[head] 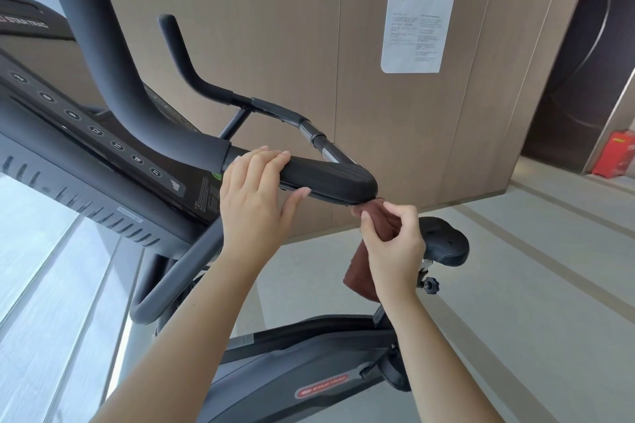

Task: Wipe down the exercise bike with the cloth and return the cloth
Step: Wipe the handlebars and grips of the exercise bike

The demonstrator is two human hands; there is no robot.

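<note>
fingers of right hand pinch the brown cloth just under the handlebar grip, which left hand clasps.

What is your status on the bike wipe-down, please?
Left hand grips handlebar pad. Right hand pinches brown cloth under the pad's end. No obstruction seen.

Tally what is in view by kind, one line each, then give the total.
Hands: 2, left hand and right hand
Cloths: 1, brown cloth
Machines: 1, exercise bike
Wall notices: 1, paper sheet
Floor items: 1, red box
Total: 6
</note>
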